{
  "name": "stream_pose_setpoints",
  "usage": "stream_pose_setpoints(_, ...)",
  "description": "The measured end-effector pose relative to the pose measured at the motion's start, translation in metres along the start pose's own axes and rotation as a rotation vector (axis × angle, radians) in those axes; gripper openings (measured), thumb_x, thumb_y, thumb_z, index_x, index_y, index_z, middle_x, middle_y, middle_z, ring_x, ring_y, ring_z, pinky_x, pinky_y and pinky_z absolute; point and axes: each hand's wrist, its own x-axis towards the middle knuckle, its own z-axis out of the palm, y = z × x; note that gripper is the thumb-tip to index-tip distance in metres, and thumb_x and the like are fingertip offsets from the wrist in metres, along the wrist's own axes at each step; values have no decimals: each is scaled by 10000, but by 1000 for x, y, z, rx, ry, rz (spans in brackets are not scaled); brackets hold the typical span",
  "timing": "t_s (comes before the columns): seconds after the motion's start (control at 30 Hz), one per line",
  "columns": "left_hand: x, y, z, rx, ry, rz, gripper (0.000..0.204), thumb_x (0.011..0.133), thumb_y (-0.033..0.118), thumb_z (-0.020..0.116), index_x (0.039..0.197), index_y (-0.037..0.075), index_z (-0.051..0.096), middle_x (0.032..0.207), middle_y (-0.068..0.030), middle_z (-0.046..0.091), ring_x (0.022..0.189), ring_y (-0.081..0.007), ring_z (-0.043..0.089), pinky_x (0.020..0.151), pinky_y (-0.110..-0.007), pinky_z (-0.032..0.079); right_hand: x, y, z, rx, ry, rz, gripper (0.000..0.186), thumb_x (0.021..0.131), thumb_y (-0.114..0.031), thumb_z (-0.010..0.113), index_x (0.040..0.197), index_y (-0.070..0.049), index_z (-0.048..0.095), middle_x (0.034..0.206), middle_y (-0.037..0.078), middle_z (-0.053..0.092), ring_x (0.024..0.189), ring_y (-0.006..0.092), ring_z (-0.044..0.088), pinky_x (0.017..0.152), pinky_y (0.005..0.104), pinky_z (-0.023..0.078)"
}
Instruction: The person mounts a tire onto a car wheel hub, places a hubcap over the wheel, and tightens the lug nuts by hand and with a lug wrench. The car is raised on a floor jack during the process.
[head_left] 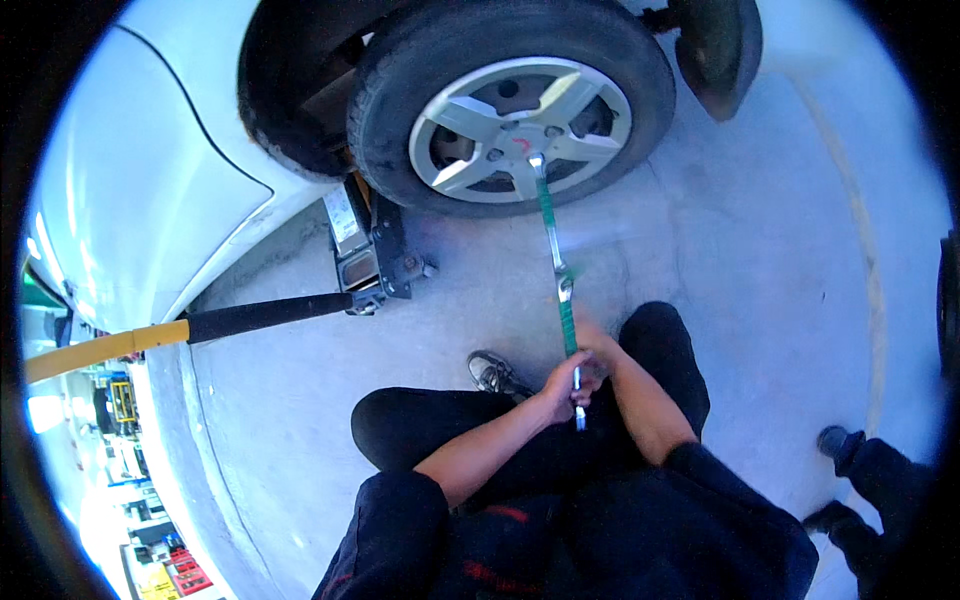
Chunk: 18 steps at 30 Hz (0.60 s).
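Observation:
A long chrome lug wrench (569, 325) with green bands runs from the wheel (475, 118) toward me. Its far end meets the wheel's silver spoked face just below the centre, and a blurred joint sits midway along it. Around the near part of the bar my left hand (566, 386) is closed, with the chrome end sticking out below. Right beside it my right hand (600, 355) is closed at the bar too, partly smeared by motion. Some of its fingers are hidden behind the bar and my left hand.
A jack (362, 255) stands under the white car (150, 180), left of the wheel; its black and yellow handle (235, 318) reaches out leftward. Another person's legs and shoes (865, 470) are at the lower right. Red and yellow items (180, 575) stand at the far lower left.

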Motion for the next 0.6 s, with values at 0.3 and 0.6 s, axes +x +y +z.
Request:
stream_pose_setpoints(0.3, 11, -19, -16, -18, 17, 125, 220, 827, 289, 594, 889, 95, 513, 674, -3, 456, 512, -100, 372, 492, -261, 324, -32, -26, -64, -36, -361, -312, 304, 802, -163, 508, 1086, -74, 567, 949, 159, 633, 880, 341, 610, 760, 407, 493)
stream_pose_setpoints(0.6, 26, -21, -13, 31, 24, 138, 188, 840, 245, 562, 923, 93, 488, 681, -18, 440, 474, -98, 350, 455, -262, 329, -100, -194, -244, -351, 85, -1059, 361, 767, -64, 514, 1124, -107, 554, 1176, 75, 527, 747, 257, 621, 612, 342, 530)
